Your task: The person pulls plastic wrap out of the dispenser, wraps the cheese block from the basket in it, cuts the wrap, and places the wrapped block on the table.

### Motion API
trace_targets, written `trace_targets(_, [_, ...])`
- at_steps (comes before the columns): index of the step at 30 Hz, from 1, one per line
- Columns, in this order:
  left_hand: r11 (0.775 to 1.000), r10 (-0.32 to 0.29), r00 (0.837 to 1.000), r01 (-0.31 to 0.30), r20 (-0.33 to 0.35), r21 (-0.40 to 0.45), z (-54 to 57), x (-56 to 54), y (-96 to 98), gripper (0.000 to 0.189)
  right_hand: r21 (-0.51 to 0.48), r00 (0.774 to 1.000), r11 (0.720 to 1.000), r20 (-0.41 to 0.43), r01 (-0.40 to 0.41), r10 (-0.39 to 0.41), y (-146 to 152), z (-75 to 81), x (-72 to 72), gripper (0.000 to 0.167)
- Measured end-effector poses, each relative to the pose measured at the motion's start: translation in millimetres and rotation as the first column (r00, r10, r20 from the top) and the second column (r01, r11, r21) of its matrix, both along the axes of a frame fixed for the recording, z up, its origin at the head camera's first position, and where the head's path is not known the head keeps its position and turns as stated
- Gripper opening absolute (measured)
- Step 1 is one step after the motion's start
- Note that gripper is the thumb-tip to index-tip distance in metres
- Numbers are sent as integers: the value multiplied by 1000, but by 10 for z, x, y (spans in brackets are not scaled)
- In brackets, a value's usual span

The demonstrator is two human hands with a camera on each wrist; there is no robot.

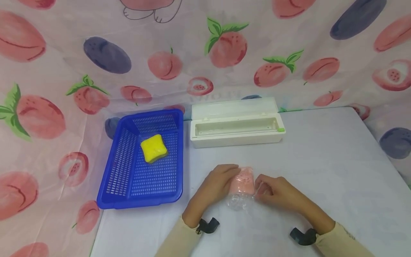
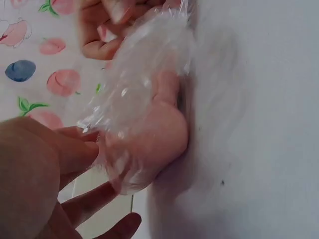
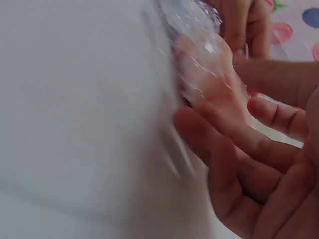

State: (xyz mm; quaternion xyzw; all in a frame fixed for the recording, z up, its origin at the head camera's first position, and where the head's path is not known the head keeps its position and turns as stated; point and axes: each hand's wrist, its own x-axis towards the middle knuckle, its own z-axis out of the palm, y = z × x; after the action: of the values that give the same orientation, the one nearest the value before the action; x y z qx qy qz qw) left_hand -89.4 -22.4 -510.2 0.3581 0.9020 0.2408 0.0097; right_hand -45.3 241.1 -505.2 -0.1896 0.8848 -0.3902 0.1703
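A soft-looking pink block (image 1: 243, 180) with rounded corners lies on the table, wrapped loosely in clear plastic film (image 1: 239, 202). The film bunches out past the block's near end, crinkled and shiny. On the block's left side, my left hand (image 1: 216, 185) holds it through the film, thumb and fingers at its edge. My right hand (image 1: 278, 192), at the right side, has its fingers curled and pinches the film's edge. Up close in the left wrist view, the film (image 2: 134, 74) stands up loosely around the block (image 2: 159, 132). The right fingertips are partly blurred in the right wrist view.
A blue plastic basket (image 1: 109, 182) stands at the left with a yellow block (image 1: 154, 148) in it. Behind my hands is a long white film dispenser box (image 1: 237, 140), its clear lid (image 1: 234, 109) raised. A fruit-print sheet (image 1: 179, 39) hangs behind the white table (image 1: 337, 153).
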Motion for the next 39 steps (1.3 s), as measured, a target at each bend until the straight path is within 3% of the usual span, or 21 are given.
trace_targets(3, [999, -51, 999, 52, 16, -17, 21, 39, -85, 40, -43, 996, 999, 85, -27, 31, -55, 1, 44, 32])
trace_targets(6, [994, -103, 989, 106, 107, -17, 44, 90, -170, 49, -94, 993, 995, 109, -39, 49, -94, -15, 80, 36])
trace_targets(10, [985, -164, 945, 172, 283, -3, 50, 146, -264, 79, -168, 989, 983, 121, -69, 90, -96, -71, 118, 28])
trace_targets(13, [976, -200, 924, 217, 325, -15, 33, 163, -299, 95, -202, 983, 974, 125, -104, 131, -76, -101, 141, 31])
trace_targets(17, [966, -224, 931, 250, 290, -58, 2, 167, -307, 94, -111, 986, 980, 10, -163, 165, -100, -89, 159, 45])
trace_targets(21, [964, -230, 937, 257, 263, -72, -22, 170, -305, 84, 138, 973, 979, -152, -153, 174, -193, -51, 170, 45])
trace_targets(25, [964, -239, 944, 258, 228, -58, -32, 170, -307, 68, 320, 932, 943, -307, -92, 195, -272, -50, 172, 42])
trace_targets(28, [971, -229, 951, 238, 210, -22, -41, 170, -313, 48, 336, 891, 940, -407, -60, 202, -303, -85, 163, 34])
trace_targets(30, [976, -218, 954, 219, 205, 20, -53, 171, -315, 36, 316, 877, 948, -444, -39, 184, -312, -108, 156, 26])
trace_targets(32, [978, -209, 958, 199, 198, 68, -70, 175, -316, 26, 288, 881, 957, -447, -21, 154, -311, -114, 150, 20])
trace_targets(35, [976, -188, 961, 161, 201, 145, -107, 179, -302, 19, 258, 913, 966, -395, 0, 105, -297, -97, 144, 15])
trace_targets(39, [973, -132, 967, 85, 219, 214, -149, 195, -244, 17, 230, 937, 973, -344, 17, 65, -286, -67, 133, 10])
